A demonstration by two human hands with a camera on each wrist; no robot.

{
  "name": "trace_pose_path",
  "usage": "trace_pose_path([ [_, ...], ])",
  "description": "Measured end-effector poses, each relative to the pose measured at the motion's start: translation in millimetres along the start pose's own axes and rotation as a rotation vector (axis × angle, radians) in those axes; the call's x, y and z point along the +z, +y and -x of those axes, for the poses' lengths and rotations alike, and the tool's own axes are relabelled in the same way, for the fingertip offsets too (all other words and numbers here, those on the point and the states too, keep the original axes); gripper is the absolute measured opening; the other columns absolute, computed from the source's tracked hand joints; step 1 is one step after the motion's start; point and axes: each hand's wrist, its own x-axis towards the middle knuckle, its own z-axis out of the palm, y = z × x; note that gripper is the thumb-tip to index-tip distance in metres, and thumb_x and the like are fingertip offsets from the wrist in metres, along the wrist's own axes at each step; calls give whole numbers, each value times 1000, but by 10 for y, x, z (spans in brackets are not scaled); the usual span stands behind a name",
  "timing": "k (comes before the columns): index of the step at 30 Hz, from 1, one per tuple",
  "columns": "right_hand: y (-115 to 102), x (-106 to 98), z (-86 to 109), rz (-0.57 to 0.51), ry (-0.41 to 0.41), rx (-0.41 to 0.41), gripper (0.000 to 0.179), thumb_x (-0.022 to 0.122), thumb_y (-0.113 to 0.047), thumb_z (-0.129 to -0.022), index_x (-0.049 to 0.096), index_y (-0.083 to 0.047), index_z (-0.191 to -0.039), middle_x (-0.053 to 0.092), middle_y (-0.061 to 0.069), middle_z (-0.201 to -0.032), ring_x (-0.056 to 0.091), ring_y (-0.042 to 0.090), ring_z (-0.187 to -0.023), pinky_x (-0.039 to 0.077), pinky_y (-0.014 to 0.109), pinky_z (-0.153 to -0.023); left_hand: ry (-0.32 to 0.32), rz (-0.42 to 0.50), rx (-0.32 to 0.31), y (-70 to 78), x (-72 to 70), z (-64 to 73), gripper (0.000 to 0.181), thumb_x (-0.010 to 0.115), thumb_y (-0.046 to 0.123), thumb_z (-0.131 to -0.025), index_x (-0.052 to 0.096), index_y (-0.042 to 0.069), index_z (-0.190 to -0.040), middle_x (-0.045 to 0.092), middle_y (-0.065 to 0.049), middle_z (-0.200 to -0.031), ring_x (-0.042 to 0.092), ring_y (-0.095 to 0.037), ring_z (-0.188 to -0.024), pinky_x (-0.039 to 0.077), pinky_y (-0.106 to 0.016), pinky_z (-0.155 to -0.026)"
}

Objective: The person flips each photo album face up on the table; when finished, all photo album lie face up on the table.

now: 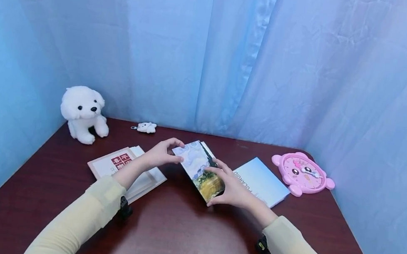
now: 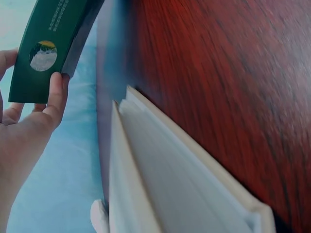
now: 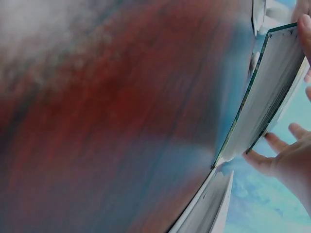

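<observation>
Both hands hold a book (image 1: 196, 166) with a painted landscape cover, tilted over the middle of the table. Its dark green spine (image 2: 46, 53), with a round picture, faces the left wrist view. My left hand (image 1: 164, 152) grips the far left end, fingers and thumb round the spine. At the near right side, my right hand (image 1: 232, 189) holds the book with the thumb at the lower corner and fingers over the cover. The page block (image 3: 272, 82) shows in the right wrist view, with right fingertips (image 3: 255, 158) at the cover's corner.
Left of the hands lies a pale book (image 1: 103, 161) with red character squares, partly under the left forearm. A blue-white book (image 1: 265, 180) lettered POLAROID lies at right, near a pink clock (image 1: 303, 174). A white plush dog (image 1: 84, 113) and small plush keychain (image 1: 147, 127) sit at the back.
</observation>
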Motion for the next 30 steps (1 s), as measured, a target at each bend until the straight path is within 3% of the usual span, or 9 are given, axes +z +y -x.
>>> trace_pose_path([
  [3, -2, 29, -13, 49, -10, 28, 97, 90, -43, -55, 45, -24, -139, 17, 17, -155, 22, 37, -140, 33, 60, -101, -25, -33, -20, -44, -29, 4, 49, 71, 16, -84, 51, 8, -128, 48, -12, -135, 59, -22, -97, 49, -42, -87],
  [7, -6, 69, -40, 158, -39, 71, 98, 85, -56, -55, 42, -32, -140, 14, 17, -156, 28, 39, -137, 35, 59, -99, -47, -80, -33, -103, -72, -11, 51, 72, 18, -83, 52, 12, -130, 47, -8, -138, 43, -25, -123, 41, -43, -98],
  [10, -10, 88, -61, 201, -49, 88, 99, 83, -60, -55, 41, -34, -141, 15, 19, -156, 31, 39, -133, 36, 59, -98, -63, -97, -34, -147, -102, -28, 52, 73, 18, -82, 53, 14, -130, 46, -7, -140, 34, -27, -133, 35, -46, -105],
  [20, 83, 51, -108, 159, -117, 77, 92, 80, -58, -62, 41, -34, -141, 23, 18, -153, 31, 35, -129, 36, 56, -97, -99, -147, -52, -220, -161, -40, 55, 75, 20, -81, 53, 17, -132, 44, -6, -143, 33, -24, -136, 32, -46, -108],
  [30, 122, 39, -143, 94, -191, 82, 85, 80, -58, -63, 48, -31, -137, 25, 17, -153, 28, 35, -132, 33, 57, -100, -136, -348, -79, -245, -159, -14, 52, 74, 26, -81, 57, 17, -130, 47, -9, -141, 37, -27, -133, 32, -48, -107],
])
